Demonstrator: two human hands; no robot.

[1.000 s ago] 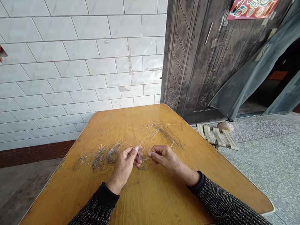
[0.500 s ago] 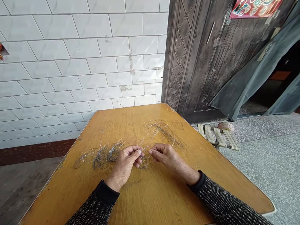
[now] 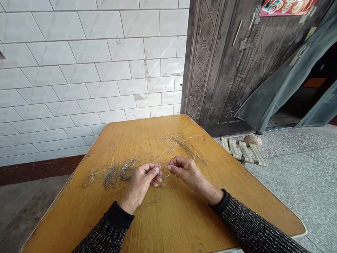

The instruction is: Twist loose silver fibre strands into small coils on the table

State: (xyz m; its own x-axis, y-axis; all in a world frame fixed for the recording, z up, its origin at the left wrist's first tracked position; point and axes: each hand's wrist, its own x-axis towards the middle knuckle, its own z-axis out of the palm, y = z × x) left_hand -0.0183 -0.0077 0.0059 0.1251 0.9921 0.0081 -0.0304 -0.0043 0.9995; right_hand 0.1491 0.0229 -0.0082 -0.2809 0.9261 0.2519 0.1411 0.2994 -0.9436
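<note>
Between my hands a thin silvery wire (image 3: 165,176) is bent into a small loop, with one end arching up and away. My left hand (image 3: 144,182) pinches it between thumb and forefinger at the loop's left side. On the right side, my right hand (image 3: 185,171) pinches the loop with thumb and fingertips. Below the loop a small wire coil (image 3: 161,183) shows partly behind my left fingers. Left of my left hand lie several coiled wires (image 3: 112,175) in a tangled row. Beyond my right hand is a loose spread of straighter wires (image 3: 185,146).
The wooden table (image 3: 158,225) reaches toward a white tiled wall (image 3: 79,77). A dark carved door (image 3: 223,70) stands behind its right corner. On the floor to the right is a low stool with striped webbing (image 3: 244,151), and a grey curtain (image 3: 279,88) hangs beyond it.
The loop between my hands looks rounder and clearer. My right hand has lifted slightly, while my left hand keeps its pinch in nearly the same place. The view has shifted a little.
</note>
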